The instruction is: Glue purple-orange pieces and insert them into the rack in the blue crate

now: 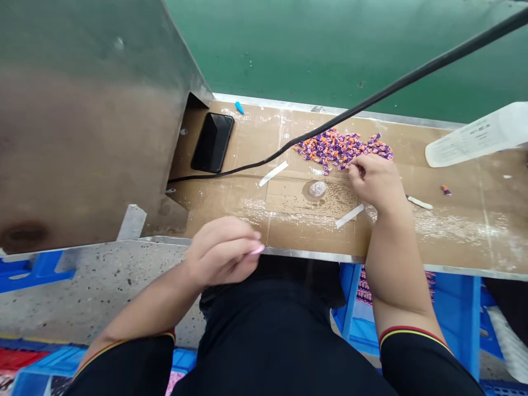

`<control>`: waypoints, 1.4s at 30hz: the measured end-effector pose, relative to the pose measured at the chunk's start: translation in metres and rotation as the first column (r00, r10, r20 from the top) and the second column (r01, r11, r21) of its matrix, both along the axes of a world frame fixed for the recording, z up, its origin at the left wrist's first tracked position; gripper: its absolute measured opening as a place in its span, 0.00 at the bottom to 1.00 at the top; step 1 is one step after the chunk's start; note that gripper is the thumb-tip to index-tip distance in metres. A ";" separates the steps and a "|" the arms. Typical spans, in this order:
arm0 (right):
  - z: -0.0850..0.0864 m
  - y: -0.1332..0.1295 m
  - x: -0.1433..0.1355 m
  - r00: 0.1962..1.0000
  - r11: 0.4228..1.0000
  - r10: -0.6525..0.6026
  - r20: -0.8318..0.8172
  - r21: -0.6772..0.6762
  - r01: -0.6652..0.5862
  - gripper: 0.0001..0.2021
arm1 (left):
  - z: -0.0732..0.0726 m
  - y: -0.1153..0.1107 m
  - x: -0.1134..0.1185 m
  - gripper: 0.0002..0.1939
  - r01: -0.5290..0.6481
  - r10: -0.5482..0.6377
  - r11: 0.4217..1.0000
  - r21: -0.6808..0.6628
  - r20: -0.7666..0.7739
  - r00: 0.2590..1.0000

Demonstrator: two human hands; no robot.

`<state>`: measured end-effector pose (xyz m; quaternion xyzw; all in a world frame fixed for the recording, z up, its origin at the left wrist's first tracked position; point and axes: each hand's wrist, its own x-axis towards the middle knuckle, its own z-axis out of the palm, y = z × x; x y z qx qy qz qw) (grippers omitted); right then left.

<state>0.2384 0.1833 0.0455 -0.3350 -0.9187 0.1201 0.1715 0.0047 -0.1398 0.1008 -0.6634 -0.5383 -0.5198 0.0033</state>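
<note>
Plainly, much is hard to make out. The right hand (373,181) rests on the cardboard-covered desk (454,231), its fingertips at the near edge of a pile of small purple and orange pieces (342,147); the fingers curl down over that edge, so whether the grip has closed on a piece cannot be told. The left hand (225,250) hovers at the desk's near metal rim, fingers drawn together around something pale pink that barely peeps out past a fingertip; what it is stays hidden.

A small clear round thing (317,189) sits on the cardboard just left of the right hand, its shape blurred. A white bottle (478,136) lies on its side at the right, cut off by the frame; its label carries print too small to read. A dark phone (212,142) lies screen blank beside the metal panel (82,121), and a black cable (371,102) crosses above the pile. Below the desk, blue crates (454,313) show only in part.
</note>
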 end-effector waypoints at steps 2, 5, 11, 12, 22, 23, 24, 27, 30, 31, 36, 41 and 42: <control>0.003 0.001 0.006 0.999 1.000 0.006 0.034 0.004 -0.006 0.11 | -0.009 0.040 0.013 0.09 0.102 -0.093 0.991 0.083 -0.104 0.990; 0.006 0.002 0.010 0.999 1.000 0.008 0.048 0.002 -0.008 0.12 | -0.022 0.097 0.024 0.03 0.159 -0.151 0.981 0.114 -0.079 0.985; 0.006 -0.006 0.003 0.999 0.997 -0.027 0.018 -0.078 0.028 0.10 | -0.050 0.133 0.022 0.04 0.104 -0.106 0.994 0.023 0.181 0.978; 0.006 -0.008 0.002 1.000 0.995 -0.020 0.012 -0.095 0.021 0.09 | -0.054 0.131 0.021 0.04 0.087 -0.085 0.996 0.002 0.237 0.968; 0.010 -0.020 -0.009 0.998 0.986 0.062 -0.017 -0.154 -0.064 0.06 | -0.063 0.126 0.018 0.14 0.169 0.063 0.959 -0.227 0.753 0.655; 0.011 -0.021 -0.009 0.998 0.987 0.057 -0.022 -0.150 -0.059 0.06 | -0.063 0.126 0.019 0.14 0.192 0.064 0.953 -0.234 0.775 0.628; 0.014 -0.021 -0.009 0.998 0.987 0.047 -0.032 -0.151 -0.051 0.06 | -0.062 0.126 0.019 0.14 0.217 0.060 0.948 -0.235 0.798 0.600; 0.025 -0.025 -0.007 0.995 0.977 0.022 -0.095 -0.208 -0.042 0.06 | -0.061 0.127 0.019 0.14 0.267 0.055 0.938 -0.221 0.857 0.513; 0.039 -0.032 -0.005 0.988 0.949 0.096 -0.124 -0.289 -0.128 0.08 | -0.062 0.128 0.019 0.15 0.288 0.091 0.926 -0.243 0.886 0.454; 0.042 -0.034 -0.005 0.983 0.939 0.141 -0.118 -0.298 -0.171 0.09 | -0.062 0.129 0.019 0.17 0.295 0.101 0.922 -0.251 0.891 0.442; 0.047 -0.046 -0.007 0.952 0.931 0.288 -0.102 -0.205 -0.303 0.09 | -0.059 0.130 0.019 0.18 0.326 0.096 0.911 -0.254 0.898 0.430; 0.041 -0.051 -0.009 0.936 0.929 0.335 -0.110 -0.127 -0.347 0.09 | -0.057 0.130 0.018 0.16 0.339 0.076 0.910 -0.237 0.901 0.427; 0.040 -0.051 -0.009 0.932 0.927 0.344 -0.113 -0.118 -0.356 0.08 | -0.057 0.130 0.018 0.16 0.337 0.069 0.913 -0.231 0.900 0.429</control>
